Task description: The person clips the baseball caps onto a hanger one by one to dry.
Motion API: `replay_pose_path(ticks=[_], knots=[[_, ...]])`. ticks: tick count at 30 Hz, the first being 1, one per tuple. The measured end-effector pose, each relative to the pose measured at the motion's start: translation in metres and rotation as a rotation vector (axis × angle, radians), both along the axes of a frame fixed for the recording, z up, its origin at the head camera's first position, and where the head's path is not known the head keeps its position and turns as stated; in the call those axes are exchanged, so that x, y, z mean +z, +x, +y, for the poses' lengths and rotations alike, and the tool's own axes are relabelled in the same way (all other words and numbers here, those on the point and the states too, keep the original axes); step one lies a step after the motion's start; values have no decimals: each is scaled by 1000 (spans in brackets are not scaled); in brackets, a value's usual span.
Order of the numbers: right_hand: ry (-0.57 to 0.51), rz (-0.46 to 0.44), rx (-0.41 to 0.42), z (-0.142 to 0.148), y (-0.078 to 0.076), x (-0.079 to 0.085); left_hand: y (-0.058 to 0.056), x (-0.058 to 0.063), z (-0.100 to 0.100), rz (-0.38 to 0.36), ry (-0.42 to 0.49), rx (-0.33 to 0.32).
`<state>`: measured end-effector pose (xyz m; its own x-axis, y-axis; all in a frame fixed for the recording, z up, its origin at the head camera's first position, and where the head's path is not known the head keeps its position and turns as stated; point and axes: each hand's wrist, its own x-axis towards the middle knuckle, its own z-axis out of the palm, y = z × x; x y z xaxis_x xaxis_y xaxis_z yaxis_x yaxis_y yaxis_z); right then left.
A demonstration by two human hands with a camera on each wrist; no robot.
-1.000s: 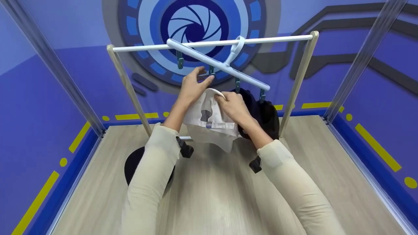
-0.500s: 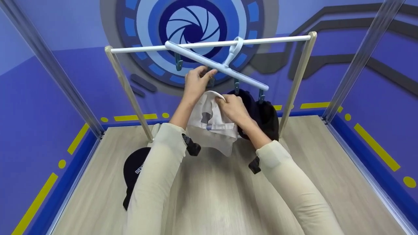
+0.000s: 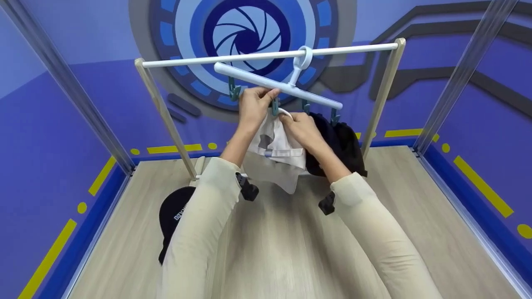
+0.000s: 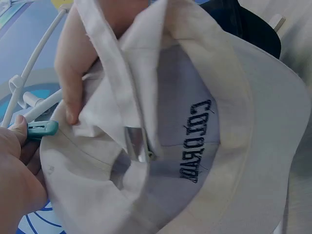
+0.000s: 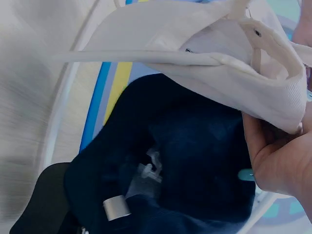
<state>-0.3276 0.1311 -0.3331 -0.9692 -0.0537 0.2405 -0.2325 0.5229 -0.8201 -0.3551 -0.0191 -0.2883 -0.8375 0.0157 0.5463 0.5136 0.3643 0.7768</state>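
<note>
A white baseball cap (image 3: 272, 172) hangs brim down below a pale blue hanger (image 3: 249, 77) in the head view. My right hand (image 3: 303, 131) pinches the top of its crown. My left hand (image 3: 254, 107) pinches a green clip (image 4: 43, 128) between thumb and fingers. In the left wrist view the clip's tip overlaps the cap's edge. Dark lettering (image 4: 195, 141) shows inside the crown, along with the back strap (image 4: 109, 63). Dark caps (image 3: 338, 145) hang from the hanger's right-hand clips, partly behind my right hand; a navy one (image 5: 195, 146) fills the right wrist view.
The hanger hooks over the white rail (image 3: 178, 62) of a wooden-legged rack (image 3: 384, 91). Another green clip (image 3: 233, 89) hangs at the hanger's left end. A black cap (image 3: 172, 211) lies on the wood-look surface (image 3: 274, 249), partly behind my left sleeve. Blue-purple walls (image 3: 99, 99) enclose the space.
My left hand has moved right and closed its fingers on the clip. The hanger's left end has dipped, and the white cap's top has come up to the clip.
</note>
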Motion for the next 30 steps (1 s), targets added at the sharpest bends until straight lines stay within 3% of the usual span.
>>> replay_pose_path(ticks=[5,11,18,23,30], knots=[[-38,-11,32,6,0,5,3,2,0,6,-26,-17],[-37,5,41,13,2,4,9,1,-3,15,-85,-96],[51,50,65,17,3,2,12,1,-9,-93,-80,-199],[121,67,79,17,8,1,13,-4,-17,-131,-134,-215],[205,101,73,18,20,2,19,-14,-30,-92,-171,-203]])
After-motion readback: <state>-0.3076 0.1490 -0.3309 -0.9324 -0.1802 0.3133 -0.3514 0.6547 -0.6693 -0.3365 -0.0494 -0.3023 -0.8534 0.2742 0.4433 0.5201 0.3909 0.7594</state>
